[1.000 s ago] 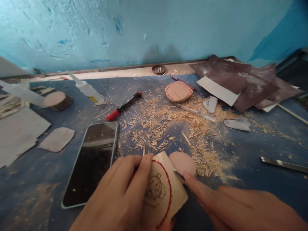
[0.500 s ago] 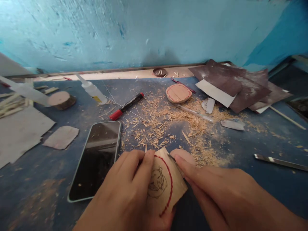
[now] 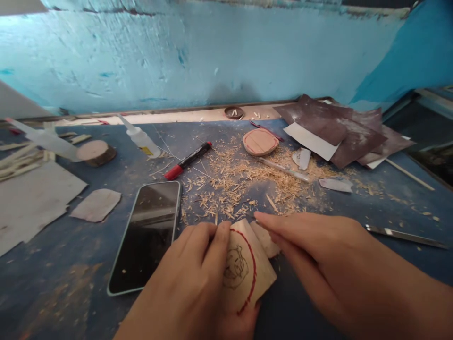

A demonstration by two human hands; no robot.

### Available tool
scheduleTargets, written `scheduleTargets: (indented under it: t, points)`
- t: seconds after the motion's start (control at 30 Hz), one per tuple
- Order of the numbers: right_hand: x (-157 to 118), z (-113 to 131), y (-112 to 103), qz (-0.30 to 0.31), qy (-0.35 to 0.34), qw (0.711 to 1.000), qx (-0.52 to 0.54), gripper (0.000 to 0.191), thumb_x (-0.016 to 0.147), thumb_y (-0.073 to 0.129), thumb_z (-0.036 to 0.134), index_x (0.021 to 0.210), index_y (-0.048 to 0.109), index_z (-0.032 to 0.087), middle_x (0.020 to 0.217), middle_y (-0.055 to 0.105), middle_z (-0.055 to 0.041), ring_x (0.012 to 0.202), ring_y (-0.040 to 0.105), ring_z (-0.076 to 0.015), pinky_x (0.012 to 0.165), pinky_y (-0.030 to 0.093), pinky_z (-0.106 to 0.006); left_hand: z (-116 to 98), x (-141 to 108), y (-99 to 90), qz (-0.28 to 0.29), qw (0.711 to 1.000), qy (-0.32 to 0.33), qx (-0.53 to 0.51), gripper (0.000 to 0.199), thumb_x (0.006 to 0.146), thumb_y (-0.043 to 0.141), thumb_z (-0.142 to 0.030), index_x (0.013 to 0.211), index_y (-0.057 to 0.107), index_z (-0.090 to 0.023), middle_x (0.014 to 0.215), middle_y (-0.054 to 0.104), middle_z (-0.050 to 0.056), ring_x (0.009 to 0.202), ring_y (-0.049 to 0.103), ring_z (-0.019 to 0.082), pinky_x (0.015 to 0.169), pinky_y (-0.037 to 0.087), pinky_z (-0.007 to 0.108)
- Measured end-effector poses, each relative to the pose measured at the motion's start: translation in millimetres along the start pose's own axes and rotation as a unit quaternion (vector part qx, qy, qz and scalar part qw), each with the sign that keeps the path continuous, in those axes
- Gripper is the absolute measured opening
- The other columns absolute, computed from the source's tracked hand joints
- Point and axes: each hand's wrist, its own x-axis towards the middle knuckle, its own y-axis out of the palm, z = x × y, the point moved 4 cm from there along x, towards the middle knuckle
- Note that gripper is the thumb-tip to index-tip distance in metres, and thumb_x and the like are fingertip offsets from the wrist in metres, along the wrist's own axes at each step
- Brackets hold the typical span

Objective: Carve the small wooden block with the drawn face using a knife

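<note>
My left hand is closed on a pale wooden piece marked with a red curved line and a dark line drawing. The piece is tilted, its corner toward the wood shavings. To its right, my right hand has its fingers closed, with a small dark tip showing by the index fingertip; the rest of what it holds is hidden. Under and behind the piece's right edge shows a pinkish flat piece. A phone lies left of my left hand.
Shavings spread over the blue table. Beyond are a red-black marker, a round wooden disc, a glue bottle and a wood slice. Sandpaper sheets sit back right; a metal blade lies right.
My right hand has moved up and slightly away from the wooden piece's edge, uncovering more of the pinkish piece. The camera view has shifted a little. My left hand keeps its hold.
</note>
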Motion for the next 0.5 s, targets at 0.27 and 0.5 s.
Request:
scheduleTargets:
  t: [0.27,0.5]
  points:
    - [-25,-4,-1,0.032,0.037,0.99,0.135,0.037,0.098,0.051,0.012,0.123,0.074,0.027,0.099,0.076,-0.0027,0.085,0.075,-0.0132,0.074,0.065,-0.018,-2,-5,5.6,-0.022,0.998,0.039,0.043,0.076,0.076,0.067,-0.035,0.142,0.046,-0.003,0.124,0.065,0.024,0.113,0.069,0.038,0.095,0.063,0.05]
    - [-30,1,12,0.048,0.066,0.991,0.104,0.04,0.096,0.048,0.009,0.122,0.072,0.025,0.092,0.071,-0.0045,0.072,0.071,-0.0147,0.066,0.065,-0.022,-3,-2,4.9,-0.027,0.999,0.017,0.026,0.071,0.074,0.066,-0.03,0.139,0.05,-0.006,0.122,0.065,0.022,0.112,0.068,0.036,0.096,0.063,0.049]
